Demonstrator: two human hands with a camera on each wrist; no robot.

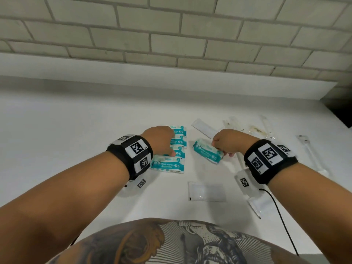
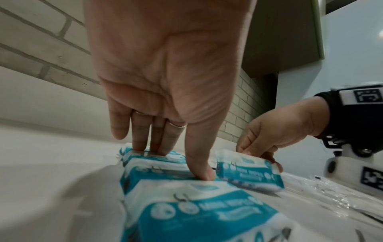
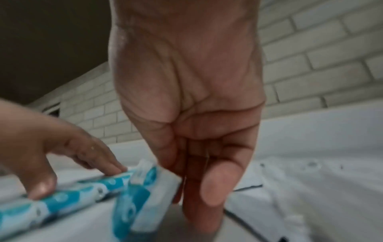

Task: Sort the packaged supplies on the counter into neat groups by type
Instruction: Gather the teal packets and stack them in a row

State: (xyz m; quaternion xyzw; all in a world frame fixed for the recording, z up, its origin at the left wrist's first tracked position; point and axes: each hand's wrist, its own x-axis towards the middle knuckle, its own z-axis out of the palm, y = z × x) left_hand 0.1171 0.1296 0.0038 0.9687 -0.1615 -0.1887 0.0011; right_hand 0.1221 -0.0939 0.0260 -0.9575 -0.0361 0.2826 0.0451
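Observation:
Several teal-and-white mini wipes packs [image 1: 168, 164] lie in a column on the white counter [image 1: 76, 140]. My left hand [image 1: 171, 142] rests on that column with straight fingers, and its fingers [image 2: 153, 144] and thumb press down on separate packs [image 2: 157, 165]. One more wipes pack [image 1: 207, 151] hangs tilted just right of the column, pinched at its right end by my right hand [image 1: 222, 149]. In the right wrist view the thumb and fingers of my right hand [image 3: 196, 188] clamp the held pack [image 3: 143, 201]. From the left wrist, the held pack [image 2: 248, 173] sits beside the column.
A flat clear sachet [image 1: 207, 191] lies near the front and a white strip packet [image 1: 203, 128] behind the held pack. Clear packaged items [image 1: 257, 130] and a long packet [image 1: 312, 155] are scattered at right. A black cable [image 1: 282, 216] runs off the front edge. A brick wall [image 1: 171, 35] backs the counter.

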